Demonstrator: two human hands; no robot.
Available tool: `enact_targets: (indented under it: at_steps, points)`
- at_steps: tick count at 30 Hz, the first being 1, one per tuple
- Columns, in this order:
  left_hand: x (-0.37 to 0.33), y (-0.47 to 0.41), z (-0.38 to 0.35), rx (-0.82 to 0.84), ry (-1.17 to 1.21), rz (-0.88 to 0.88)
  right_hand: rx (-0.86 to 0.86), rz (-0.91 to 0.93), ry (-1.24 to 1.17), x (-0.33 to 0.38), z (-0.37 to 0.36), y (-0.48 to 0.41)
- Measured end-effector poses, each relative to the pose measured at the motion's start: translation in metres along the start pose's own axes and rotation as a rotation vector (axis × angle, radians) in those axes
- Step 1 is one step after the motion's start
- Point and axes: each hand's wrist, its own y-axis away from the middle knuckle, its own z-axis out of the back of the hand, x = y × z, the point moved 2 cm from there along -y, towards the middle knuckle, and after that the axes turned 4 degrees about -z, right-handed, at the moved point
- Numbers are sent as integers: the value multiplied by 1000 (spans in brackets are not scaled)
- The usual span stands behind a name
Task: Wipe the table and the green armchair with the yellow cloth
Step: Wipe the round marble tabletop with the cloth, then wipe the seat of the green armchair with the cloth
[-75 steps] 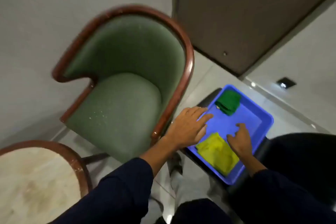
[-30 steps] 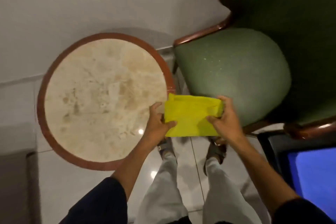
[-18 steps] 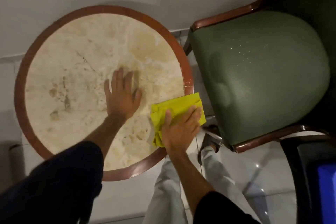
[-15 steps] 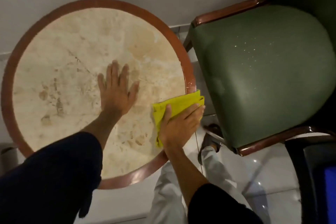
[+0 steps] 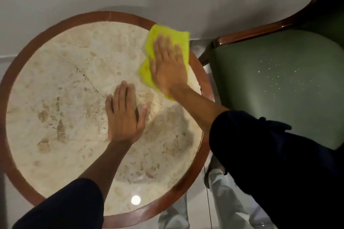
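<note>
Right hand: my right hand (image 5: 168, 67) is lying flat with fingers stretched out, pressing the yellow cloth (image 5: 167, 42) onto the table (image 5: 55, 83) at its far right edge.
Left hand: my left hand (image 5: 123, 115) is resting palm down, fingers spread and holding nothing, near the middle of the table, just short of the cloth.
Cloth: it is sitting under my right palm, its far corner reaching over the table's wooden rim (image 5: 14, 72).
Armchair: the green armchair (image 5: 279, 83) is standing just right of the table.
Hidden: my right sleeve (image 5: 279, 163) is covering the near part of the armchair seat; the chair back is being cut off at the frame's corner; the cloth's edges are blurring.
Change: half a second ago the cloth was at the table's near right edge; now it is sitting at the far right edge, and my left hand is staying planted.
</note>
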Motion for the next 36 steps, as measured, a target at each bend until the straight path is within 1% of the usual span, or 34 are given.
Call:
enact_targets:
  at_steps: [2, 3, 6, 9, 12, 15, 17, 18, 19, 21, 22, 24, 26, 27, 28, 29, 30, 31, 33, 34, 35, 36]
  points:
    - [1, 1, 1, -42, 22, 23, 23, 170, 8, 7, -8, 39]
    - [1, 1, 2, -53, 32, 35, 25, 206, -6, 6, -13, 64]
    - [1, 0, 4, -47, 6, 37, 1, 217, -25, -7, -25, 141]
    - [1, 0, 3, -26, -77, 10, -48, 200, -4, -29, -34, 193]
    - [1, 0, 2, -5, -81, 13, -81, 188, -5, -42, -33, 207]
    - [2, 0, -3, 21, -45, 26, -92, 215, -54, -49, -24, 199]
    - [3, 0, -4, 23, -43, 29, -117, 201, -183, -59, -11, 185]
    - [3, 1, -5, 10, -48, 20, -121, 169, -313, -65, -3, 178]
    - [2, 1, -5, -10, -51, 10, -116, 100, -481, -70, 5, 173]
    - [-3, 1, -4, -59, -45, 8, -101, -151, -835, -81, 24, 167]
    - [-7, -2, -3, -76, -44, 0, -79, -327, -1023, -87, 33, 164]
    - [-30, -11, 0, -91, -71, -119, -23, -700, -1400, -104, 47, 163]
    - [-64, -26, -3, -63, -68, -262, -16, -1016, -1615, -136, 58, 168]
    - [-84, -36, -4, -30, -53, -308, -24, -1122, -1648, -153, 66, 174]
    - [-105, -46, -6, 7, -34, -349, -55, -1186, -1630, -171, 75, 184]
    - [-127, -56, -9, 47, -15, -384, -126, -1226, -1581, -191, 84, 195]
    - [-146, -67, -13, 93, 3, -416, -230, -1241, -1525, -212, 94, 206]
    - [-162, -76, -17, 141, 12, -446, -344, -1215, -1428, -233, 104, 218]
    - [-186, -88, -26, 220, -2, -492, -546, -1036, -1138, -267, 119, 235]
    - [-193, -89, -31, 249, -24, -507, -585, -935, -999, -281, 120, 242]
    - [-197, -89, -37, 265, -50, -512, -564, -856, -833, -294, 113, 246]
    - [-199, -89, -41, 265, -71, -508, -479, -784, -647, -303, 98, 246]
